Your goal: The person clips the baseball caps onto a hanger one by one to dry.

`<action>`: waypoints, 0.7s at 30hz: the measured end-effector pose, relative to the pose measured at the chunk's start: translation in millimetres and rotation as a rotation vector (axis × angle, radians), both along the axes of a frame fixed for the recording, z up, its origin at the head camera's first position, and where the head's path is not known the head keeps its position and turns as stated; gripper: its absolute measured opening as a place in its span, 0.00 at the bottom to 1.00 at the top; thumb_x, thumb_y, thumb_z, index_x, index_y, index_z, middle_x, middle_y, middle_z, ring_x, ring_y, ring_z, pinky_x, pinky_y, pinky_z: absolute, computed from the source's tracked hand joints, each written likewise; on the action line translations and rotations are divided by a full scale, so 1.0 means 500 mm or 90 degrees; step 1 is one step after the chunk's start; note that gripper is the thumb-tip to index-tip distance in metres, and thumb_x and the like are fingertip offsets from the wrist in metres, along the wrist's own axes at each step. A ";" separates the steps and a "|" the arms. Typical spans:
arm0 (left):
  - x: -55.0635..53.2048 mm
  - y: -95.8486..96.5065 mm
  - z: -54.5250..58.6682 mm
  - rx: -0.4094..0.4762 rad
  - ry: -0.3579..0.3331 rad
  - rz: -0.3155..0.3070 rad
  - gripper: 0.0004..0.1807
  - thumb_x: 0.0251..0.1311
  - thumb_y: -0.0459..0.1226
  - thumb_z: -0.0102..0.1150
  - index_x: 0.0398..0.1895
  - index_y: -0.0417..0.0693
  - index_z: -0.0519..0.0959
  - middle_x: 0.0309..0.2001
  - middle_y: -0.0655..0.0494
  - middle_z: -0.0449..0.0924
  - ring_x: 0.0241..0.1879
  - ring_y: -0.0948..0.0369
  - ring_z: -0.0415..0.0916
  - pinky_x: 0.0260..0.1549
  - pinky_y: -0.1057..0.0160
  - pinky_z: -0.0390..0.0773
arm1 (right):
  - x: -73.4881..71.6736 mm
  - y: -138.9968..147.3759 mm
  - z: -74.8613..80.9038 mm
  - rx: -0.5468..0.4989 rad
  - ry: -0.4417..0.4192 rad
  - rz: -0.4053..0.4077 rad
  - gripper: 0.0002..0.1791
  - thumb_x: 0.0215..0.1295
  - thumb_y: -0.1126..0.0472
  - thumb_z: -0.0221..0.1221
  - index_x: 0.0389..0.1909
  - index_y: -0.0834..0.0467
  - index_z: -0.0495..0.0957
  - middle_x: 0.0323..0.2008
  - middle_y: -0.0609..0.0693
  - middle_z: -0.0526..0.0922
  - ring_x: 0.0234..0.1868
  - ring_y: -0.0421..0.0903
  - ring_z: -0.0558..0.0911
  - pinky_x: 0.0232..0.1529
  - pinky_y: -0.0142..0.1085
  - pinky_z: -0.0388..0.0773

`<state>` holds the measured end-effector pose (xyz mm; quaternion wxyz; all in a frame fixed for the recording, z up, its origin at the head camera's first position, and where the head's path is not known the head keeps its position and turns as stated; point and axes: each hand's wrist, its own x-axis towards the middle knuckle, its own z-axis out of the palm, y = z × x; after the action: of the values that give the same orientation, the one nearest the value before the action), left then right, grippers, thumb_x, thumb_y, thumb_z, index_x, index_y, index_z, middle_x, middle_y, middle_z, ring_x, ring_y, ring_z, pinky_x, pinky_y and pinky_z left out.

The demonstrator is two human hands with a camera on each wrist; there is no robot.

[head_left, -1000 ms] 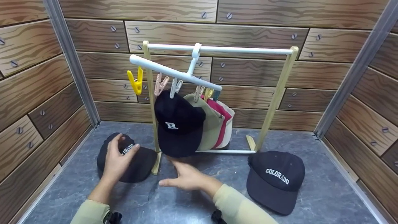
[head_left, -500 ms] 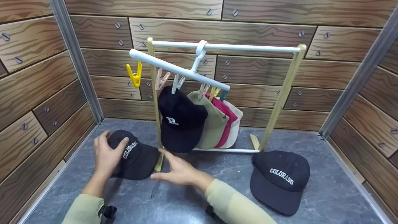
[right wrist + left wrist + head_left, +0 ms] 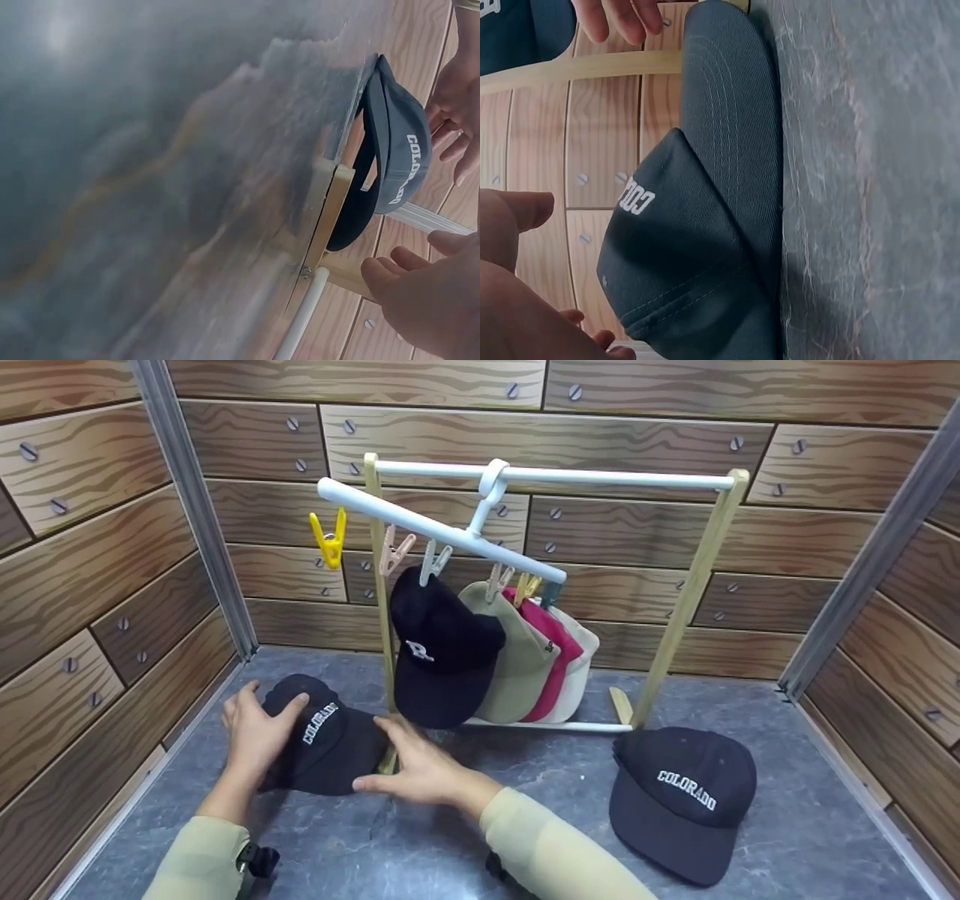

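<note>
Left of the wooden rack (image 3: pixel 615 477), we see the left hand (image 3: pixel 253 735) beside the crown of a dark COLORADO cap (image 3: pixel 330 755), shifted from over its front; its fingers are spread and hold nothing. The cap lies on the desk (image 3: pixel 555 772), left of the rack, brim toward it. The right hand (image 3: pixel 420 765), in front of the rack's left side, has come leftward from below the hanging caps (image 3: pixel 442 690) to the brim, thumb and fingers apart, gripping nothing. We judge that the cap now sits between both hands, ungripped. Inside the rack, a slanted hanger (image 3: pixel 442 532) bears those clipped caps; a second COLORADO cap (image 3: pixel 686 802) rests before its right post. We cannot make out some left fingertips, nor whether right fingertips touch the brim. The rearmost caps on the rack show only as strips.
</note>
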<state>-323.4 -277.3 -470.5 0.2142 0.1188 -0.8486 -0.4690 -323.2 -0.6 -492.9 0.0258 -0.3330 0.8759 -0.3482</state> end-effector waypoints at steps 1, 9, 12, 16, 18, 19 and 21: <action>-0.001 -0.001 0.000 0.004 -0.006 0.000 0.53 0.70 0.50 0.73 0.83 0.26 0.58 0.77 0.20 0.55 0.79 0.28 0.50 0.78 0.32 0.55 | -0.002 -0.002 0.000 0.001 -0.001 -0.001 0.58 0.69 0.30 0.71 0.88 0.57 0.59 0.84 0.56 0.64 0.83 0.53 0.66 0.82 0.48 0.64; -0.015 -0.014 0.000 0.065 -0.060 -0.033 0.56 0.74 0.52 0.69 0.86 0.26 0.50 0.79 0.20 0.54 0.80 0.30 0.53 0.80 0.35 0.56 | -0.012 -0.015 -0.003 0.003 -0.016 -0.005 0.59 0.68 0.32 0.72 0.88 0.58 0.59 0.83 0.54 0.64 0.82 0.51 0.67 0.81 0.45 0.66; -0.017 -0.019 -0.002 0.086 -0.075 -0.044 0.57 0.74 0.52 0.69 0.86 0.26 0.48 0.79 0.20 0.55 0.81 0.30 0.54 0.81 0.35 0.56 | -0.014 -0.022 -0.004 0.003 -0.020 0.000 0.59 0.68 0.32 0.73 0.87 0.59 0.58 0.81 0.54 0.64 0.80 0.50 0.68 0.80 0.44 0.66; -0.022 -0.023 -0.004 0.089 -0.079 -0.044 0.56 0.73 0.51 0.70 0.86 0.25 0.49 0.79 0.20 0.56 0.80 0.30 0.55 0.81 0.35 0.56 | -0.017 -0.031 -0.006 0.015 -0.019 -0.002 0.60 0.67 0.32 0.73 0.88 0.59 0.58 0.82 0.55 0.63 0.80 0.51 0.68 0.80 0.44 0.66; -0.025 -0.024 -0.006 0.090 -0.080 -0.046 0.56 0.74 0.50 0.70 0.85 0.24 0.49 0.79 0.19 0.57 0.81 0.30 0.55 0.81 0.36 0.56 | -0.019 -0.034 -0.007 0.021 -0.022 -0.006 0.60 0.67 0.32 0.73 0.88 0.59 0.58 0.83 0.56 0.62 0.81 0.52 0.66 0.81 0.45 0.65; -0.027 -0.025 -0.007 0.091 -0.080 -0.048 0.56 0.74 0.50 0.70 0.85 0.24 0.49 0.79 0.19 0.57 0.81 0.30 0.55 0.81 0.36 0.56 | -0.020 -0.036 -0.008 0.024 -0.022 -0.008 0.60 0.67 0.31 0.73 0.88 0.59 0.57 0.83 0.57 0.61 0.82 0.52 0.66 0.81 0.45 0.65; -0.030 -0.026 -0.009 0.096 -0.081 -0.050 0.55 0.74 0.49 0.70 0.85 0.23 0.49 0.79 0.19 0.57 0.81 0.30 0.56 0.81 0.36 0.57 | -0.022 -0.038 -0.009 0.030 -0.023 -0.010 0.60 0.67 0.31 0.74 0.88 0.59 0.57 0.83 0.57 0.61 0.82 0.52 0.65 0.81 0.45 0.65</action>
<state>-338.4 -290.5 -475.2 0.1318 0.1305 -0.8268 -0.5310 -334.1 -19.8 -497.6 0.0464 -0.3190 0.8860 -0.3333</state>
